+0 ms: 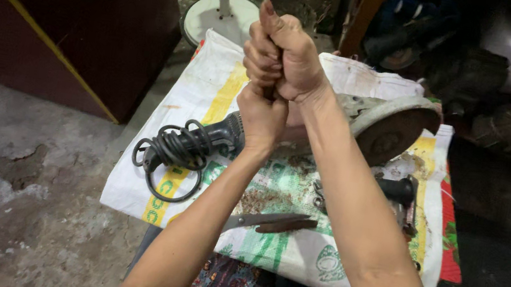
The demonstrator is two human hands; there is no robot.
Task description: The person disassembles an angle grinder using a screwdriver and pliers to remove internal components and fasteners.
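We see both arms raised over a white woven sack [319, 256] spread on the concrete floor [8, 193], its face printed in yellow and green. The right hand [290, 57] is clenched into a tight fist at the top, thumb pointing up toward twelve o'clock. The left hand [262, 116] sits directly beneath it, at its six o'clock, also clenched, and the two touch. Something dark shows between the fingers where the fists meet, but we cannot tell what it is, so we cannot say what either hand grips.

Behind the fists lies an angle grinder [368, 124], its body crossing the sack from nine o'clock to three o'clock. Its round disc guard and worn disc [393, 135] stand at three o'clock of the hands, tilted toward us. At eight o'clock of the left hand, the grinder's black power cord [175, 151] is coiled in a loose bundle, partly over the yellow stripe of the sack.

At six o'clock of the hands, between the forearms, a pair of scissors [270, 222] lies flat on the sack, blades pointing to nine o'clock. At four o'clock, near the right forearm, a black side handle [396, 190] rests on the sack, with small metal parts [321, 196] just beside the arm.

At eleven o'clock, beyond the sack, stands a white round base [221, 15] with a pole. A dark red cabinet [64, 11] fills the ten o'clock corner.
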